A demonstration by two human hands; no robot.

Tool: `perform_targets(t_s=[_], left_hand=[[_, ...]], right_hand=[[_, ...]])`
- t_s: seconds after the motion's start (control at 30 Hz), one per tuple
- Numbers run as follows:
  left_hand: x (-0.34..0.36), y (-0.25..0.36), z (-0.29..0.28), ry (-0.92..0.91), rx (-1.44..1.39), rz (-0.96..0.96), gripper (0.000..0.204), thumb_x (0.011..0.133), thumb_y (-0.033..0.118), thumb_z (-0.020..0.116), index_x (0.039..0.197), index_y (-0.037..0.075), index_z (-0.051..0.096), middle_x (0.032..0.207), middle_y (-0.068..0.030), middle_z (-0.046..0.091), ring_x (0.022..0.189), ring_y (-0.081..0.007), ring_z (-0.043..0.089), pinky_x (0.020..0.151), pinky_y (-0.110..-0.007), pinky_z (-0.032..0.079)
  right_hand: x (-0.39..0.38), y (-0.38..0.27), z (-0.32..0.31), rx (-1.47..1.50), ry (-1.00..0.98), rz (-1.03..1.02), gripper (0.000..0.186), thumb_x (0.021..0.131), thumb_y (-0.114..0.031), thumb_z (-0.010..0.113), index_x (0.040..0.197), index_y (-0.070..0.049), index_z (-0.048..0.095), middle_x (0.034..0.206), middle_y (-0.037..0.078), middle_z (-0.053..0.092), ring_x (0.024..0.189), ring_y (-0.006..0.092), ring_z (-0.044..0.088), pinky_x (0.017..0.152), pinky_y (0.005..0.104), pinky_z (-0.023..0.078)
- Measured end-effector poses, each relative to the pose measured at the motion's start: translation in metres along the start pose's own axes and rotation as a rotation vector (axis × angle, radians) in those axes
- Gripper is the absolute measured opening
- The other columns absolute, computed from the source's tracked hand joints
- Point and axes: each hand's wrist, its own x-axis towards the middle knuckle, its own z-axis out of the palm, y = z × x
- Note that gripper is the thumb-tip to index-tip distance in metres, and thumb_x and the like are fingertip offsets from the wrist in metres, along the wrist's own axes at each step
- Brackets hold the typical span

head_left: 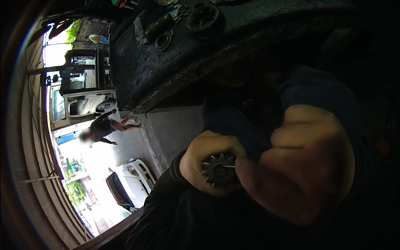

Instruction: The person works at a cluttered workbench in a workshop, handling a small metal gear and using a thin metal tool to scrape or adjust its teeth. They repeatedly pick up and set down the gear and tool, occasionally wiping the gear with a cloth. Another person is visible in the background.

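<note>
Gripping the toothed pinion (216, 176) off the near edge of the tabletop (187, 58), our left hand (211, 146) wraps it; our right hand (300, 166) pinches a thin rod (228, 166). Likely heavy, stiff, maybe greasy: we'd hold below the teeth.

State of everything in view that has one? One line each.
left hand, closed around small gear
right hand, curled, blurred, grip unclear
small gear, toothed end exposed
thin rod, partly exposed by right hand
large gear, lying on bench
white car, hood closed
</note>
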Motion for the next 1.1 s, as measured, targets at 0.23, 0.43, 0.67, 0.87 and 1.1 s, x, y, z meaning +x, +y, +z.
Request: perform_targets(t_s=[0.23,0.43,0.67,0.87,1.1], left_hand=[[-0.004,-0.003,0.001,0.019,-0.047,-0.03,0.031,0.072,0.007,0.085,0.094,0.0,0.063,0.079,-0.0084,0.073,0.066,-0.0166,0.074,0.055,-0.027,0.056],[-0.004,-0.004,0.002,0.005,-0.067,-0.039,0.032,0.071,0.007,0.085,0.094,0.0,0.063,0.079,-0.0083,0.073,0.066,-0.0167,0.074,0.055,-0.027,0.055],[-0.016,-0.019,0.001,-0.009,-0.053,-0.058,0.032,0.072,0.008,0.085,0.094,0.0,0.063,0.079,-0.0086,0.073,0.067,-0.0176,0.074,0.056,-0.028,0.056],[-0.009,-0.01,0.001,-0.011,-0.039,-0.037,0.031,0.071,0.007,0.084,0.093,0.001,0.063,0.079,-0.0079,0.072,0.066,-0.0176,0.074,0.055,-0.028,0.055],[-0.009,-0.009,0.0,-0.023,-0.037,-0.061,0.033,0.07,0.007,0.085,0.094,0.001,0.063,0.079,-0.0076,0.072,0.067,-0.0179,0.074,0.055,-0.027,0.055]], right_hand=[[-0.002,0.0,-0.001,0.008,-0.018,-0.003,0.017,0.075,0.002,0.078,0.089,-0.005,0.071,0.05,-0.002,0.045,0.042,0.0057,0.036,0.039,0.0255,0.023],[0.007,0.0,-0.003,-0.03,-0.031,-0.02,0.016,0.078,0.001,0.076,0.091,-0.006,0.071,0.05,-0.003,0.045,0.042,0.005,0.036,0.039,0.0253,0.023],[-0.001,-0.002,-0.005,-0.011,-0.079,0.011,0.021,0.078,0.001,0.075,0.098,-0.006,0.071,0.049,-0.003,0.044,0.042,0.0047,0.035,0.038,0.0255,0.023],[-0.001,-0.003,-0.006,0.008,-0.104,0.023,0.025,0.078,0.001,0.075,0.101,-0.006,0.072,0.049,-0.003,0.044,0.042,0.005,0.034,0.039,0.0256,0.023],[-0.007,-0.006,-0.006,0.004,-0.089,0.038,0.023,0.075,0.001,0.076,0.096,-0.007,0.072,0.049,-0.003,0.044,0.043,0.0057,0.034,0.039,0.0256,0.024]])
